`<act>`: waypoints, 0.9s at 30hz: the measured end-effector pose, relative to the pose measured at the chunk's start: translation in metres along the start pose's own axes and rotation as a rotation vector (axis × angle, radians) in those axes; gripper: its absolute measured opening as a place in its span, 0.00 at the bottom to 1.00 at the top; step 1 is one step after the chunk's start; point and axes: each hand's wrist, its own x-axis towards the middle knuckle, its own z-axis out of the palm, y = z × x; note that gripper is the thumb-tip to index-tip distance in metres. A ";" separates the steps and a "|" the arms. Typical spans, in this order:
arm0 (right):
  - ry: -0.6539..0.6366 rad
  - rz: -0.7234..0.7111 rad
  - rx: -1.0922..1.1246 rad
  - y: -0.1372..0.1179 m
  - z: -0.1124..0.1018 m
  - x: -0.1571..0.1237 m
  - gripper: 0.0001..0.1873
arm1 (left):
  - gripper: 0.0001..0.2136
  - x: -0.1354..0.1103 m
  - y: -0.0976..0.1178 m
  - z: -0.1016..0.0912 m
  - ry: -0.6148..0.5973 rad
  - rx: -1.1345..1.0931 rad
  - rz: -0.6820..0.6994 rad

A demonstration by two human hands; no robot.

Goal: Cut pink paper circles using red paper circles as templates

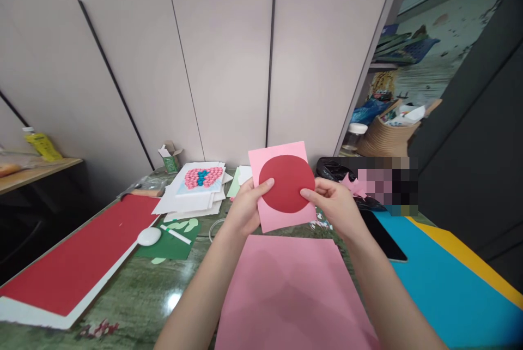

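I hold a small pink card (273,219) upright above the table with a dark red paper circle (286,183) lying against its face. My left hand (245,208) grips the card's left edge, thumb pressed on the circle. My right hand (337,205) pinches the right edge, thumb on the circle's right side. Below my hands a large pink sheet (290,290) lies flat on the green marbled table (134,295).
A long red sheet (81,257) on white lies at the left, beside a white round object (149,236) and green paper with cut-outs (174,241). A stack of white sheets with pink-and-blue decoration (200,183) sits behind. Blue (441,284) and yellow sheets and a black phone (384,235) lie right.
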 end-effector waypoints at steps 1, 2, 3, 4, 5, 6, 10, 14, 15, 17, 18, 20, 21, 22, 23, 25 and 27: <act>0.019 0.001 -0.010 0.000 0.000 -0.001 0.07 | 0.12 -0.001 0.000 0.001 -0.005 0.000 0.004; 0.036 0.000 -0.016 0.000 0.000 -0.002 0.07 | 0.11 -0.002 0.000 0.002 -0.008 0.009 0.012; 0.053 -0.004 -0.019 0.000 -0.001 -0.003 0.08 | 0.11 -0.004 0.000 0.004 -0.015 0.026 0.020; 0.066 -0.011 -0.020 -0.001 0.000 -0.004 0.09 | 0.12 -0.006 0.000 0.006 -0.025 0.049 0.025; 0.075 -0.019 -0.021 -0.001 0.000 -0.005 0.11 | 0.12 -0.008 0.000 0.008 -0.039 0.074 0.026; 0.085 -0.029 -0.024 -0.001 0.000 -0.006 0.12 | 0.13 -0.009 0.000 0.010 -0.054 0.099 0.026; 0.126 -0.052 -0.094 -0.003 0.000 -0.009 0.16 | 0.15 -0.011 -0.001 0.014 -0.085 0.170 0.043; 0.050 -0.019 -0.100 -0.009 -0.002 -0.010 0.15 | 0.14 -0.009 -0.001 0.013 -0.084 0.212 0.058; 0.030 -0.012 -0.105 -0.010 -0.003 -0.010 0.14 | 0.14 -0.008 -0.001 0.013 -0.083 0.220 0.058; 0.036 -0.015 -0.148 -0.013 -0.006 -0.010 0.12 | 0.14 -0.008 0.000 0.012 -0.082 0.229 0.059; 0.054 -0.020 -0.179 -0.013 -0.007 -0.010 0.12 | 0.15 -0.008 0.000 0.011 -0.082 0.232 0.060; 0.080 -0.024 -0.218 -0.013 -0.009 -0.010 0.12 | 0.15 -0.008 -0.001 0.011 -0.081 0.244 0.066; 0.081 -0.022 -0.223 -0.012 -0.010 -0.010 0.13 | 0.15 -0.008 -0.001 0.011 -0.076 0.252 0.070; 0.077 -0.021 -0.223 -0.012 -0.010 -0.010 0.13 | 0.15 -0.008 -0.002 0.010 -0.069 0.260 0.075; 0.071 -0.021 -0.223 -0.011 -0.011 -0.010 0.13 | 0.15 -0.008 -0.002 0.010 -0.061 0.269 0.077; 0.066 -0.027 -0.224 -0.010 -0.012 -0.010 0.13 | 0.15 -0.007 -0.003 0.011 -0.051 0.286 0.079; 0.062 -0.031 -0.224 -0.011 -0.012 -0.009 0.13 | 0.15 -0.007 -0.003 0.011 -0.055 0.302 0.082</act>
